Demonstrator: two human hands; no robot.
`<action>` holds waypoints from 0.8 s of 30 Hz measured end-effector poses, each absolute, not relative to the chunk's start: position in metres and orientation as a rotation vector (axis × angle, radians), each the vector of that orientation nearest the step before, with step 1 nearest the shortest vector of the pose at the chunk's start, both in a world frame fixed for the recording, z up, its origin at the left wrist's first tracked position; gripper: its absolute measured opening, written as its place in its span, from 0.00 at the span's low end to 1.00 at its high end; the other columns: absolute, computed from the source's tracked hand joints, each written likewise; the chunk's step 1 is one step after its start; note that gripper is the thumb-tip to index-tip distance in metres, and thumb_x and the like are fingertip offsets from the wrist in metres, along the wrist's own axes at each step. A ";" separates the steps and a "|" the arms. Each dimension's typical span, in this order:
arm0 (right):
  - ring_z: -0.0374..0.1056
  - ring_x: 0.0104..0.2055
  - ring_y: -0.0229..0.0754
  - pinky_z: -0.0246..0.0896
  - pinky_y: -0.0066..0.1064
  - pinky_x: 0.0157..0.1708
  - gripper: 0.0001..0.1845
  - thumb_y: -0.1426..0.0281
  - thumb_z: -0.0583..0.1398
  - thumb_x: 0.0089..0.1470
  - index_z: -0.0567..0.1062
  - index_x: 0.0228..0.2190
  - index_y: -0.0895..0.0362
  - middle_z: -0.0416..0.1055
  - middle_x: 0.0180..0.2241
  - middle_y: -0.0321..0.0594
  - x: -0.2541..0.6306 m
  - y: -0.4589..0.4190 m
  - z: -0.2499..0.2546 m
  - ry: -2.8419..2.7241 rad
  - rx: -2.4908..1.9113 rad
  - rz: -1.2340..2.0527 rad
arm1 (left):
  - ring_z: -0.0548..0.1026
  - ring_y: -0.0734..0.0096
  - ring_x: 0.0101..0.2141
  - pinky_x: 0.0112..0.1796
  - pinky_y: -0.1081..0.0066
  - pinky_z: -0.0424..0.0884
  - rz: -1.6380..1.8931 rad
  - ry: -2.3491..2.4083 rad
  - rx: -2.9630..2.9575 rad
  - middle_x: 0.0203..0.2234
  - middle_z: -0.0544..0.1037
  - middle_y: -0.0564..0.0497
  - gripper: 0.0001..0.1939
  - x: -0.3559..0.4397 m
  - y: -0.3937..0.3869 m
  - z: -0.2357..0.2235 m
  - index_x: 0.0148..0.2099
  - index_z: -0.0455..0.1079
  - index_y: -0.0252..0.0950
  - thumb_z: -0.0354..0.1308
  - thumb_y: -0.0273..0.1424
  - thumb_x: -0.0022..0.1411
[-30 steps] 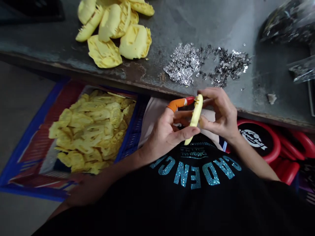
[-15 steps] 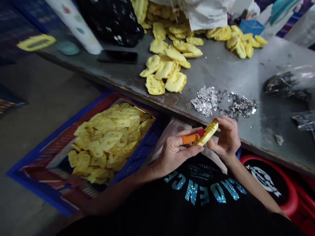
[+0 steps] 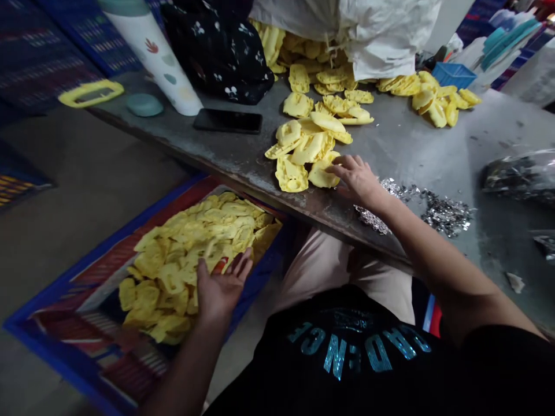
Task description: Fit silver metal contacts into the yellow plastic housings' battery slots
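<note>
Since the earlier frame the hands have parted: the left hand now lies over the crate, the right hand at the table. The left fingers are spread, palm upward, apparently holding nothing; a blurred yellow streak beside them may be a piece in the air. The right fingers are loosely bent against the nearest yellow piece, which lies at the front of the pile; whether they grip it cannot be told. Good handling here would probably mean pinching that piece by its edge, leaving its neighbours undisturbed, and keeping the wrist clear of the metal bits.
</note>
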State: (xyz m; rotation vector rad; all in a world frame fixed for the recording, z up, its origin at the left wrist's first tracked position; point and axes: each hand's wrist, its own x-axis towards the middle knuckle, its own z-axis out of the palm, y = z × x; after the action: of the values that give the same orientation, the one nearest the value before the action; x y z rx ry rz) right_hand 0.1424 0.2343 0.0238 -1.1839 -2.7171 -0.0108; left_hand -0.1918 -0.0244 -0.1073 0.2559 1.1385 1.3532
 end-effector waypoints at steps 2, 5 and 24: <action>0.70 0.63 0.66 0.74 0.56 0.55 0.29 0.77 0.62 0.66 0.81 0.65 0.52 0.75 0.69 0.56 0.136 0.251 0.027 -2.806 -1.144 -0.083 | 0.86 0.58 0.61 0.50 0.64 0.83 1.390 1.234 0.141 0.51 0.88 0.52 0.21 -0.185 -0.021 -0.112 0.52 0.75 0.46 0.65 0.57 0.74; 0.72 0.59 0.61 0.71 0.51 0.53 0.23 0.75 0.59 0.70 0.80 0.62 0.54 0.79 0.62 0.55 0.133 0.267 0.031 -2.916 -1.016 -0.191 | 0.89 0.65 0.52 0.45 0.69 0.85 1.320 1.262 0.068 0.57 0.88 0.48 0.13 -0.155 -0.011 -0.110 0.60 0.76 0.44 0.63 0.41 0.79; 0.74 0.48 0.44 0.58 0.42 0.52 0.11 0.71 0.57 0.83 0.80 0.53 0.57 0.82 0.49 0.41 0.199 0.061 0.041 -2.769 -0.384 -0.268 | 0.91 0.44 0.51 0.45 0.59 0.91 0.787 0.863 0.318 0.40 0.93 0.48 0.27 -0.043 0.031 -0.025 0.52 0.87 0.41 0.70 0.60 0.72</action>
State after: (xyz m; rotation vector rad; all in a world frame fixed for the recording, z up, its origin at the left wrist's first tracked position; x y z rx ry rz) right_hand 0.1992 0.0606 0.0415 -0.3839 -2.7685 -0.2679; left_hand -0.0430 0.0306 -0.0249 0.3180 0.8634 0.7872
